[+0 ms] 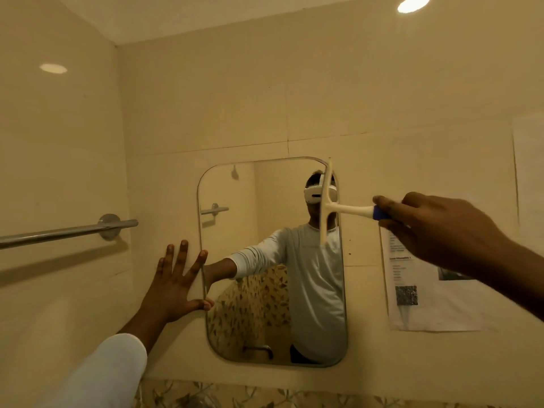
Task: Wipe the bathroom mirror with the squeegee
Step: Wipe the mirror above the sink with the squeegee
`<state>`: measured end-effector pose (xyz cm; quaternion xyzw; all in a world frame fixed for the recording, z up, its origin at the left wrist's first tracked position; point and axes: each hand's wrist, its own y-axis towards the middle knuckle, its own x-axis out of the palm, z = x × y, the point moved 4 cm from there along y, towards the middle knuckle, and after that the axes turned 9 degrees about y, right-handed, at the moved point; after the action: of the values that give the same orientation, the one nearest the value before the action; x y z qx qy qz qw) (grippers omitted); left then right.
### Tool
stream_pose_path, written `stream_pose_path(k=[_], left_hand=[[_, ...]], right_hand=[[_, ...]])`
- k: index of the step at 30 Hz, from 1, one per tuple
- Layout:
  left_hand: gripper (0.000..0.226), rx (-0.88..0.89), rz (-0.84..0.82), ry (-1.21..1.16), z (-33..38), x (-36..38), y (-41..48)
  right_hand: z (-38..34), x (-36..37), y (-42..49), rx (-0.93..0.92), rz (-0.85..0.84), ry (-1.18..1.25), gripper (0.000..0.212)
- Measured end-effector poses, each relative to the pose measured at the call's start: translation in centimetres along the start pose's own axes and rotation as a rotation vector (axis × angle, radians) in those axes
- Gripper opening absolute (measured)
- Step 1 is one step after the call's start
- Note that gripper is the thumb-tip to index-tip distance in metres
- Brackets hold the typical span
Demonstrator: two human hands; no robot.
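my right hand [435, 228] is closed around the blue grip of the one squeegee [338, 209], fingers wrapped over the handle so only a short stretch of blue shows ahead of my knuckles. the cream handle runs from there leftward to the blade, which stands nearly upright against the upper right edge of the bathroom mirror [265, 319], its top end at the mirror's top right corner and its lower end partway down that edge. whether the blade is pressed flat to the glass i cannot tell.

my left hand [173, 287] holds nothing. it is spread wide open, palm flat on the tiled wall [206, 98] at the mirror's left edge, with four fingers fanned upward and the thumb pointing right, its tip lying over the edge onto the glass. a white sleeve [112, 369] covers that forearm.

there is one mirror, a tall rectangle with rounded corners, fixed to the wall. in it i see one reflected figure in a pale long-sleeved top wearing a white headset, and one reflected rail.

on the left wall there is one chrome towel bar [67, 231]. one printed paper sheet [426, 298] is stuck to the wall just right of the mirror, carrying one square code. two round lights show: one ceiling light [413, 3] at the top right, and one glare spot on the left wall.
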<state>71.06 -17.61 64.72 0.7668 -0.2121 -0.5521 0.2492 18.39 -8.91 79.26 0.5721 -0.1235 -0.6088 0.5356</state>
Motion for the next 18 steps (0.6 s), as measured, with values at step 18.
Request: stream_pose_path(k=[18], left_hand=[[0.136,-0.008,-0.149,0.055,0.8,-0.9,-0.1]], right_hand=[[-20.4,12.0,11.0,-0.267,-0.035,0.331,0.045]])
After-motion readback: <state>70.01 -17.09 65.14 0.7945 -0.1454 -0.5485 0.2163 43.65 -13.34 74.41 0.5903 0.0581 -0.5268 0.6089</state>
